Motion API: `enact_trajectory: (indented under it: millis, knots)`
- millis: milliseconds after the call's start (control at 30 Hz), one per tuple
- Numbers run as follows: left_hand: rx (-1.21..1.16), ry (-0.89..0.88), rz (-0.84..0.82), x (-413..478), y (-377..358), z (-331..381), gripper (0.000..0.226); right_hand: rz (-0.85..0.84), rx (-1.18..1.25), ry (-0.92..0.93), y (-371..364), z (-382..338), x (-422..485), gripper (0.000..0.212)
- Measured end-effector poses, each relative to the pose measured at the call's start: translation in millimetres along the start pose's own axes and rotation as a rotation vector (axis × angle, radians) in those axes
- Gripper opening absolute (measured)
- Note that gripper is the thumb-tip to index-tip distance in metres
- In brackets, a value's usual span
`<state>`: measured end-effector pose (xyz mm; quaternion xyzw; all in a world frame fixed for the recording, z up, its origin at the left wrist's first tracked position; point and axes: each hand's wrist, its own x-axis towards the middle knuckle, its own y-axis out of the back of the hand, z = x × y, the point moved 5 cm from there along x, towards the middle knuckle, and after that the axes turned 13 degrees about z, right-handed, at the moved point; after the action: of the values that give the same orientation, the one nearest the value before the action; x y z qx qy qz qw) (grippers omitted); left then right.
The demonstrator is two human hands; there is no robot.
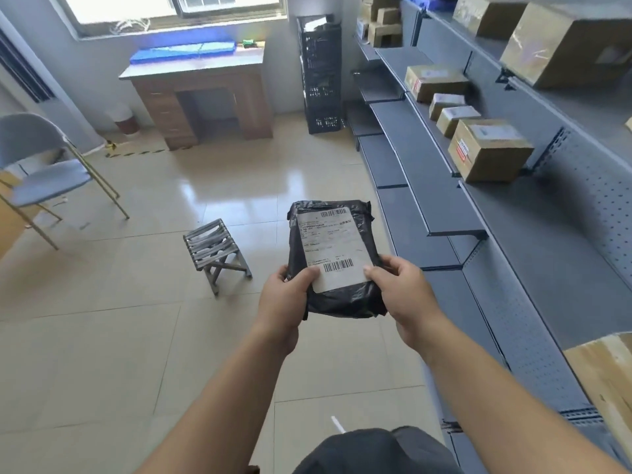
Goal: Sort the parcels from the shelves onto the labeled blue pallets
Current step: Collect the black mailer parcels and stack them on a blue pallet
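Both hands on one black parcel [338,295], held up over the tiled floor [102,336], white label [333,249] facing the camera. Left hand [285,302] grips the lower left edge, thumb on the label corner. Right hand [403,292] grips the lower right edge, thumb touching the label's side. Print too small to read; two barcodes visible.

Grey shelves [513,213] run along the right, with several cardboard boxes [489,148] on the middle and upper levels. Stool [215,249] just left of the parcel, on the floor. Folding chair [44,165] far left. Desk [201,97] under the window, a flat blue item [184,49] on top. Black crates [321,77] stacked beside the desk.
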<state>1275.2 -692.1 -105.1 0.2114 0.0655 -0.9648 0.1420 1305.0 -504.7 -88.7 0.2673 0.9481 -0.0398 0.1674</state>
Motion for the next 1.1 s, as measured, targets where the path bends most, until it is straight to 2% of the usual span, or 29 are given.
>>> enact_trajectory:
  millis: [67,267,533,800,1100]
  knots:
    - [0.007,0.000,-0.018,30,-20,15,0.032,0.021,0.021,-0.002,-11,-13,33,0.016]
    - [0.023,0.009,-0.028,125,-93,54,0.016,0.029,0.066,0.013,-42,-56,149,0.014]
    - [0.033,-0.079,0.055,244,-188,128,0.015,-0.075,0.060,0.028,-94,-143,312,0.019]
    - [-0.003,-0.047,0.103,360,-240,180,0.017,-0.129,0.030,-0.011,-160,-184,435,0.016]
    - [0.053,-0.117,0.063,531,-291,265,0.014,-0.069,0.031,0.015,-269,-240,581,0.021]
